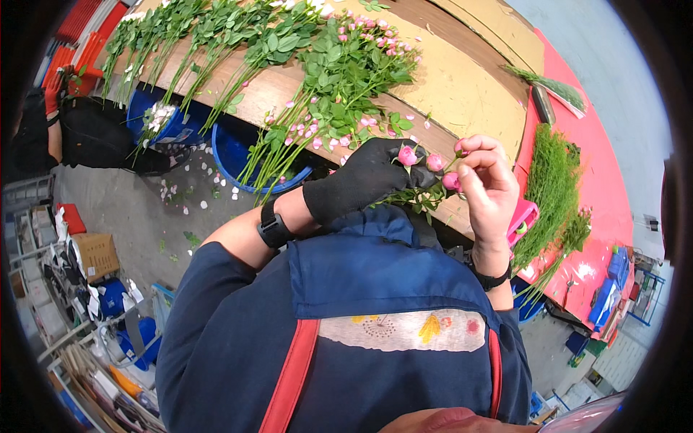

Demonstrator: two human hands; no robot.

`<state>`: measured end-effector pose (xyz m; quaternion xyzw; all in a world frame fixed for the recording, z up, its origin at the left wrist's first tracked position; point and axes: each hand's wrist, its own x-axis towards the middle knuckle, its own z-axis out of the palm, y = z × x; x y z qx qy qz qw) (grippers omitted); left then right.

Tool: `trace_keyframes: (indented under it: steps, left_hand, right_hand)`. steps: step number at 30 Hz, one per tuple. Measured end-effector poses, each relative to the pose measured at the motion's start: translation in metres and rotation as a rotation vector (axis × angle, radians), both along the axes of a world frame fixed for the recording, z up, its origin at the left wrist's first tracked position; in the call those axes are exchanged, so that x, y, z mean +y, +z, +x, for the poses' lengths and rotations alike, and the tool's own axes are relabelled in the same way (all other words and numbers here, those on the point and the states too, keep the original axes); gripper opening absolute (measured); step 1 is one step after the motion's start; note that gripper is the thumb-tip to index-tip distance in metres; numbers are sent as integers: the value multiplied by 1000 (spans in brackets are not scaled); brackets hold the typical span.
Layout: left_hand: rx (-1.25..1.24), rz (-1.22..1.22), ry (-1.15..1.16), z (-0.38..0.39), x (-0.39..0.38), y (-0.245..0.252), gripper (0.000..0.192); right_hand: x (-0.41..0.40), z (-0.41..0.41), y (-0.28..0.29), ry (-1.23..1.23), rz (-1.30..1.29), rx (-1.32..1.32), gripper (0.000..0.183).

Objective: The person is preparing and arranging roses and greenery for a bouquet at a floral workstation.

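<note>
My left hand (pixel 360 176), in a black knit glove, is closed around a stem of pink spray roses. Several blooms stand out past its fingers, among them a pink rose (pixel 407 156). The lower leaves (pixel 419 201) of the stem hang below the glove. My bare right hand (pixel 487 181) has its fingertips bent around a small pink rosebud (pixel 460 147) of the same spray. Another pink bloom (pixel 451 181) sits against its thumb. A heap of pink spray roses (pixel 352 76) lies on the wooden table (pixel 270 89) beyond my left hand, with loose petals (pixel 303 130) around it.
Bunches of leafy stems (pixel 216 38) line the table at the left. Below its edge stand a blue bucket (pixel 219 162) and another blue bucket (pixel 168 127). Feathery greenery (pixel 549 184) lies on the red table (pixel 601 216). At far left is another person's red-gloved hand (pixel 52 89).
</note>
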<state>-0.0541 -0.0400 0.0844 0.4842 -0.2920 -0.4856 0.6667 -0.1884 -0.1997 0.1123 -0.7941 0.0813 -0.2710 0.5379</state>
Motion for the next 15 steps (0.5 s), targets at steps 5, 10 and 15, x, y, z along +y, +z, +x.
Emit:
trace_keyframes:
  steps: [5, 10, 15]
  left_hand:
    - [38, 21, 53, -1, 4, 1, 22]
    - [-23, 49, -19, 3, 4, 4, 19]
    - [65, -2, -24, -1, 5, 2, 22]
  right_hand:
    - [10, 0, 15, -208, -232, 35, 22]
    - [22, 9, 24, -115, -417, 11, 15]
    - [17, 3, 9, -113, -230, 45, 13]
